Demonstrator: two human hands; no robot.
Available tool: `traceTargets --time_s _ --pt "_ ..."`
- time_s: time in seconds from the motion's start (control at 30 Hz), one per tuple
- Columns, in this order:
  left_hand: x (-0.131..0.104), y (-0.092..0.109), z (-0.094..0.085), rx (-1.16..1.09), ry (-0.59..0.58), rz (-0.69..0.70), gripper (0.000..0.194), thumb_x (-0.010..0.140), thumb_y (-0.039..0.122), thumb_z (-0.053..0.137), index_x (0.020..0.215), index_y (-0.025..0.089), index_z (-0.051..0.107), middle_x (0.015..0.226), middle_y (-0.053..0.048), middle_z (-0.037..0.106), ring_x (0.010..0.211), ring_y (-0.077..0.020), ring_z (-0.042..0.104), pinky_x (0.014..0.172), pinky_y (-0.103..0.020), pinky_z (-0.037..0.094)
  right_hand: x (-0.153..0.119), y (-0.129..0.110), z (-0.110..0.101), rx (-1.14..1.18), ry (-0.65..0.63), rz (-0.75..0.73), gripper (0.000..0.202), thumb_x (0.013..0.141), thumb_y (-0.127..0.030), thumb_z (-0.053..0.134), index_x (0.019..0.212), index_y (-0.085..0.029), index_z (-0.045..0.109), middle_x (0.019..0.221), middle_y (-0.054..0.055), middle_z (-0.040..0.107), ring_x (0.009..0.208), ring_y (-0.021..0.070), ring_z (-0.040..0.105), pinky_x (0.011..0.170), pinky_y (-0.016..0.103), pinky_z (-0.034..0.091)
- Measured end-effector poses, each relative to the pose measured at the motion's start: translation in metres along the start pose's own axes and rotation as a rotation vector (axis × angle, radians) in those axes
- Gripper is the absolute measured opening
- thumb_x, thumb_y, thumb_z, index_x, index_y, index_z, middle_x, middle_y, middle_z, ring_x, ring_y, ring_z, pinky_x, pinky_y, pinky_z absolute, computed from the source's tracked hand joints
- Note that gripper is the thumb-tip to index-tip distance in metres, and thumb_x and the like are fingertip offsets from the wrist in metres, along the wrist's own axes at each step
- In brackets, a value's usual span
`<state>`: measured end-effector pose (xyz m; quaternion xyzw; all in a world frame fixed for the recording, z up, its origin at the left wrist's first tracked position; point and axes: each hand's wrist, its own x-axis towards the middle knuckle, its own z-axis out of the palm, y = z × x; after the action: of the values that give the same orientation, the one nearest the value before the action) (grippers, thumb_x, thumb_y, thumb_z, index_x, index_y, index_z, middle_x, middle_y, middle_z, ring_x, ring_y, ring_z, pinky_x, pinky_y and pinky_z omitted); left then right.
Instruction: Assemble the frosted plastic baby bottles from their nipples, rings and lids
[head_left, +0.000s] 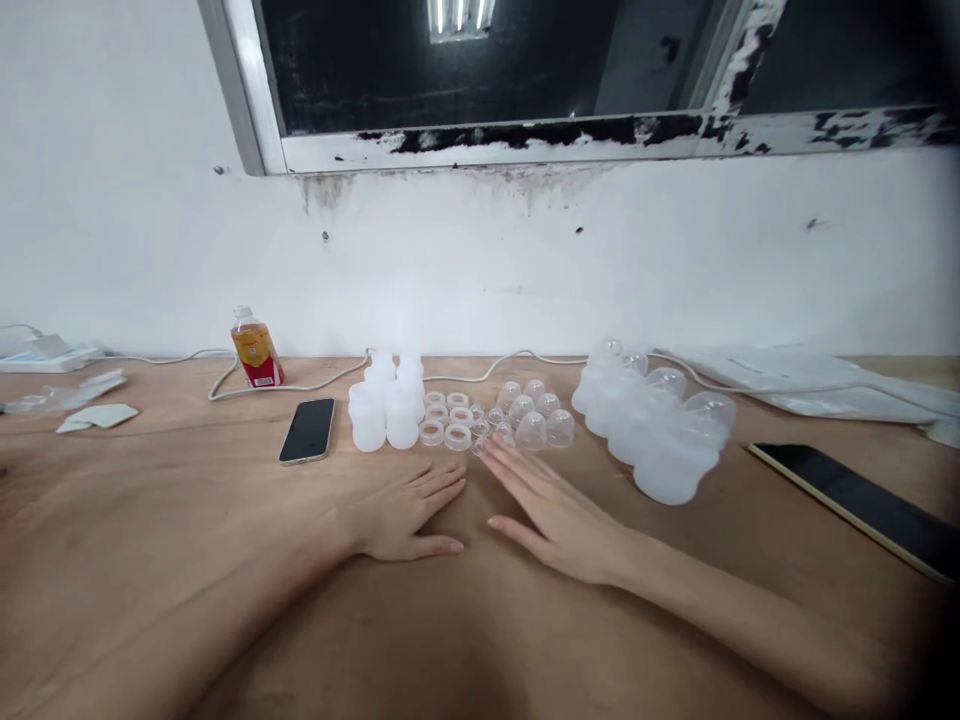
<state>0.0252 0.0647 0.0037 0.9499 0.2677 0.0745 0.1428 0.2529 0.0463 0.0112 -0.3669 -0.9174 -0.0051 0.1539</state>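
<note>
Palm down on the wooden table (262,540), my left hand (405,515) has its fingers stretched out and holds nothing. My right hand (555,515) is also flat with fingers extended, its fingertips beside small clear nipples (480,428). Beyond the hands, white translucent bottles (385,405) stand grouped at the left. Rows of white rings (457,436) come next to them, then the nipples and several clear dome caps (531,430). To the right, a group of capped bottles (667,465) stands close together. My fingers partly cover the nearest nipples.
A smartphone (307,430) lies left of the bottles, and a drink bottle (256,348) stands behind it. A larger dark-screened device (855,505) lies at the right. White cable (495,375) runs along the wall, near plastic bags (810,380). A power strip (49,355) sits far left.
</note>
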Motion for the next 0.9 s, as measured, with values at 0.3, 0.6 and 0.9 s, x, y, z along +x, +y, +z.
traceTargets --time_s 0.3,0.6,0.9 --pt "0.000 0.002 0.001 0.058 -0.007 -0.040 0.070 0.079 0.051 0.035 0.132 0.010 0.015 0.138 -0.012 0.016 0.127 -0.0209 0.015 0.105 -0.039 0.012 0.010 0.010 0.029 0.144 -0.112 0.014 0.057 0.084 -0.045 0.027 0.133 -0.016 0.020 0.137 0.008 0.023 0.127 0.0177 0.014 0.104 0.041 0.016" --pt "-0.003 0.000 0.000 0.042 0.026 -0.021 0.068 0.077 0.051 0.039 0.131 0.013 0.020 0.137 -0.012 0.021 0.126 -0.0227 0.020 0.103 -0.039 0.016 0.008 0.008 0.030 0.149 -0.081 -0.004 0.054 0.084 -0.042 0.032 0.131 -0.015 0.027 0.135 0.009 0.028 0.126 0.0199 0.020 0.102 0.042 0.020" --pt "0.049 0.000 0.020 0.251 0.463 -0.325 0.037 0.082 0.035 0.037 0.112 0.013 0.041 0.117 -0.011 0.046 0.105 -0.0227 0.045 0.086 -0.036 0.040 0.039 0.022 0.036 0.220 0.264 0.458 0.046 0.079 -0.032 0.043 0.120 -0.014 0.039 0.073 0.004 0.062 0.065 0.0175 0.058 0.062 0.030 0.044"
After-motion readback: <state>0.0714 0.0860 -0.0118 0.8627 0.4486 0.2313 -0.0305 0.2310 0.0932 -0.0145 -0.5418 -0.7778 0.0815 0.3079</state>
